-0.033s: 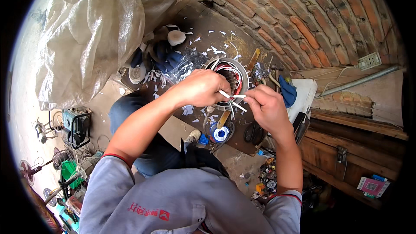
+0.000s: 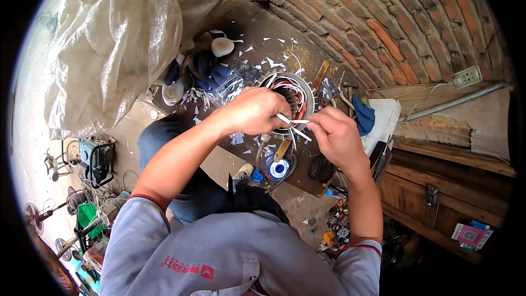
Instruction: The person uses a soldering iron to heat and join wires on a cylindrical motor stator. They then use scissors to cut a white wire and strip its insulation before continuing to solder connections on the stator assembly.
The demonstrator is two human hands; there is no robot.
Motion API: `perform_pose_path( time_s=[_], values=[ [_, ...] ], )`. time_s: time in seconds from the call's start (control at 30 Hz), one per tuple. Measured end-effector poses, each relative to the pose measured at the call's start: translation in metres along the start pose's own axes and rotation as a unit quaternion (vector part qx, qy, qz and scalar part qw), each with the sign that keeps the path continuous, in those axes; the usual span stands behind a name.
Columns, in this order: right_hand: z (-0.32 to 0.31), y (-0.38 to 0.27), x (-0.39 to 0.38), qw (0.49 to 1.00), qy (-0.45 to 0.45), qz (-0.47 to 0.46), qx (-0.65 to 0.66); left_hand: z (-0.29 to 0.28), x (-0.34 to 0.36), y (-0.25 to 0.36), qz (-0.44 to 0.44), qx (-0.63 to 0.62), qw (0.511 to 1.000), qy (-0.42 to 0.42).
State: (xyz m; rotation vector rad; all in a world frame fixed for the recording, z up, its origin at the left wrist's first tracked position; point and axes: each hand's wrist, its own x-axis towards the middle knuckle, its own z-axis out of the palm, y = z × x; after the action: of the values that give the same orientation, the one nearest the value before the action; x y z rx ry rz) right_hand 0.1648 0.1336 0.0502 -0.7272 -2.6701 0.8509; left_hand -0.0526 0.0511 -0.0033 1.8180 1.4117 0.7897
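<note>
A round metal motor stator (image 2: 311,97) with red and white wires (image 2: 301,111) inside its ring stands on the work board in front of me. Over its near left side, my left hand (image 2: 255,111) is closed, pinching white sleeved wires (image 2: 282,118) between thumb and fingers. My right hand (image 2: 335,136), at the stator's near right, pinches the end of a thin white sleeve (image 2: 299,121) that runs across to the left fingers. Another white sleeve (image 2: 302,134) sticks out below, between the hands. My left hand hides part of the stator.
White paper scraps (image 2: 272,64) litter the dark board (image 2: 252,24). A blue-and-white spool (image 2: 279,170) sits at the near side, black-handled scissors (image 2: 320,168) to its right. White tape rolls (image 2: 222,47) lie far left. A brick wall (image 2: 378,27) rises behind; a wooden chest (image 2: 408,186) stands right.
My right hand has shifted very slightly left, with the white sleeve still in its fingers. My left hand looks unmoved.
</note>
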Motion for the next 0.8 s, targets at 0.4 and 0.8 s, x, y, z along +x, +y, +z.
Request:
perform_pose_path(
  time_s=[0.4, 0.8],
  values=[
    [0.015, 0.007, 0.004, 0.997, -0.013, -0.069, -0.015, -0.001, -0.007, 0.002, 0.019, 0.036, 0.999, 0.006],
    [0.011, 0.003, 0.006, 0.996, -0.02, -0.073, -0.052, -0.005, -0.011, -0.002, -0.002, 0.014, 1.0, 0.024]
  ],
)
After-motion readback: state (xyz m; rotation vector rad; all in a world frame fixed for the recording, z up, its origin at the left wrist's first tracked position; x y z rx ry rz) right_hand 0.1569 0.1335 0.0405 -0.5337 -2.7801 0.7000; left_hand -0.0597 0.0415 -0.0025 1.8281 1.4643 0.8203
